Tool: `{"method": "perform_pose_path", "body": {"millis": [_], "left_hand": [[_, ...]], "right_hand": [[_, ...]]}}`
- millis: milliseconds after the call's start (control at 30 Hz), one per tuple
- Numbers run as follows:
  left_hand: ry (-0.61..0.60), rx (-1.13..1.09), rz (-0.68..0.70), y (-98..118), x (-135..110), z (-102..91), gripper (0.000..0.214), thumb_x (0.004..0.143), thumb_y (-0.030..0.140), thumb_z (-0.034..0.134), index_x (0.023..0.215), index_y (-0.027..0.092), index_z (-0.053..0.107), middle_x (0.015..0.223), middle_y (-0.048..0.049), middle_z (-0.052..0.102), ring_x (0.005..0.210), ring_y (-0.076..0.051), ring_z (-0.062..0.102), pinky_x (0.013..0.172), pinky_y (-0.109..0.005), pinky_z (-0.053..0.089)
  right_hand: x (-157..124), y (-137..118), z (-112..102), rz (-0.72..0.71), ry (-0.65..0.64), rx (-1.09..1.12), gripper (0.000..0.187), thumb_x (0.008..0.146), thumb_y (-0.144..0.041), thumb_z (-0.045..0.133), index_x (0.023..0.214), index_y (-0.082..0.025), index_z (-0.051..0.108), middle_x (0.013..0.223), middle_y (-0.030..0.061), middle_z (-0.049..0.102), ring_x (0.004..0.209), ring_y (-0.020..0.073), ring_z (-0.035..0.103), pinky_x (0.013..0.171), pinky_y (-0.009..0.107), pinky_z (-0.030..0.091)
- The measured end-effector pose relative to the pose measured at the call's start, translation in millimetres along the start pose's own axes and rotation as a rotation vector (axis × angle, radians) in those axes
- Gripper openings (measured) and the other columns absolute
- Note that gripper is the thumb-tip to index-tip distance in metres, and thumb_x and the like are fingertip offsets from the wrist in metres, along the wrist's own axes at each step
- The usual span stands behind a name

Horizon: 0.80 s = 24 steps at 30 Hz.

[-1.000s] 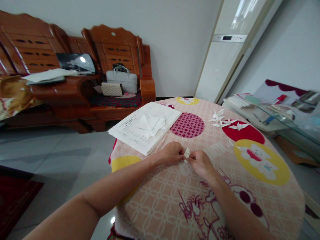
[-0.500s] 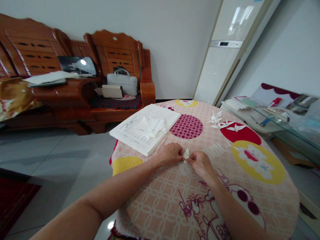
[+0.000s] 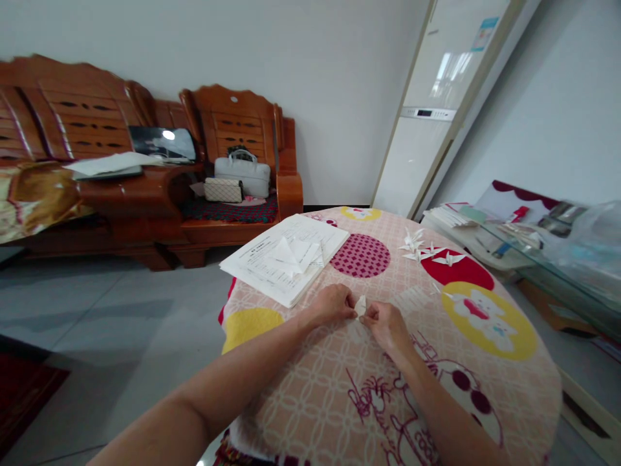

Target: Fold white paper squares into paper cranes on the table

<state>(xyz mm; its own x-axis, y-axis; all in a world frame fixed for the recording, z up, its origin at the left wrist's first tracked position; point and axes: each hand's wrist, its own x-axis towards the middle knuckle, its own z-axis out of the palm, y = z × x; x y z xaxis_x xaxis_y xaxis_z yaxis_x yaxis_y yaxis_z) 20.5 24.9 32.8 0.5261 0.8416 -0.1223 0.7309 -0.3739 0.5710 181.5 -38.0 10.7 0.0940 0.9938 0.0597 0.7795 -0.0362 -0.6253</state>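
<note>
A small folded paper (image 3: 361, 306) is held right of the printed stack (image 3: 255, 261), pinched by the fingertips of the left hand (image 3: 334, 303) and of the right hand (image 3: 387, 323) at opposite sides. Folded sheets (image 3: 290, 257) are laid on the stack; paper cranes (image 3: 413, 241) are grouped farther to its right.

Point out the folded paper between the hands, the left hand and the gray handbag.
Folded paper (image 3: 361, 305): head view, on its pale middle.
Left hand (image 3: 334, 303): head view, on the back of the hand.
Gray handbag (image 3: 251, 176): head view, on its front side.
</note>
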Motion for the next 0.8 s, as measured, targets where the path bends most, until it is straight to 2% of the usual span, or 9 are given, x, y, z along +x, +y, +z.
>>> {"method": "perform_pose_path", "body": {"millis": [267, 467, 533, 633, 800], "left_hand": [[0.020, -0.034, 0.000, 0, 2, 0.2, 0.019, 0.063, 0.024, 0.066, 0.077, 0.016, 0.075, 0.068, -0.0028, 0.067, 0.066, -0.017, 0.060, 0.057, -0.023, 0.038], [0.084, -0.093, 0.015, -1, -5, 6.4, 0.013, 0.066, 0.024, 0.062, 0.066, 0.013, 0.069, 0.059, 0.0001, 0.060, 0.060, -0.013, 0.053, 0.056, -0.021, 0.035], [0.102, -0.142, 0.045, -3, -8, 8.8, 0.016, 0.069, 0.027, 0.060, 0.066, 0.013, 0.067, 0.058, 0.0013, 0.058, 0.059, -0.011, 0.050, 0.055, -0.021, 0.033], [0.123, -0.229, 0.087, -7, -13, 12.0, 0.021, 0.073, 0.029, 0.056, 0.063, 0.012, 0.063, 0.056, 0.0024, 0.053, 0.056, -0.010, 0.046, 0.052, -0.021, 0.030], [0.075, -0.399, 0.150, -7, -20, 16.4, 0.026, 0.074, 0.034, 0.053, 0.065, 0.011, 0.061, 0.058, 0.0012, 0.057, 0.052, -0.009, 0.046, 0.050, -0.020, 0.031]], "right_hand": [[-6, 1, 6, -0.020, 0.097, 0.043, 0.011, 0.072, -0.024, 0.064, 0.063, -0.019, 0.062, 0.061, 0.0005, 0.064, 0.058, 0.0154, 0.055, 0.055, 0.024, 0.031], [-13, -4, 4, -0.018, 0.149, 0.158, 0.010, 0.072, -0.027, 0.065, 0.067, -0.019, 0.066, 0.065, 0.0030, 0.067, 0.063, 0.0171, 0.059, 0.058, 0.025, 0.036], [-14, -4, 4, -0.011, 0.138, 0.243, 0.014, 0.072, -0.030, 0.065, 0.069, -0.017, 0.067, 0.065, 0.0033, 0.067, 0.062, 0.0170, 0.059, 0.056, 0.024, 0.038], [-17, -2, 6, 0.006, 0.072, 0.407, 0.025, 0.075, -0.038, 0.061, 0.073, -0.015, 0.069, 0.059, 0.0016, 0.064, 0.049, 0.0135, 0.054, 0.047, 0.023, 0.038], [-23, 1, 8, 0.009, 0.005, 0.641, 0.033, 0.074, -0.046, 0.061, 0.073, -0.013, 0.067, 0.058, 0.0020, 0.064, 0.041, 0.0097, 0.050, 0.037, 0.020, 0.034]]}}
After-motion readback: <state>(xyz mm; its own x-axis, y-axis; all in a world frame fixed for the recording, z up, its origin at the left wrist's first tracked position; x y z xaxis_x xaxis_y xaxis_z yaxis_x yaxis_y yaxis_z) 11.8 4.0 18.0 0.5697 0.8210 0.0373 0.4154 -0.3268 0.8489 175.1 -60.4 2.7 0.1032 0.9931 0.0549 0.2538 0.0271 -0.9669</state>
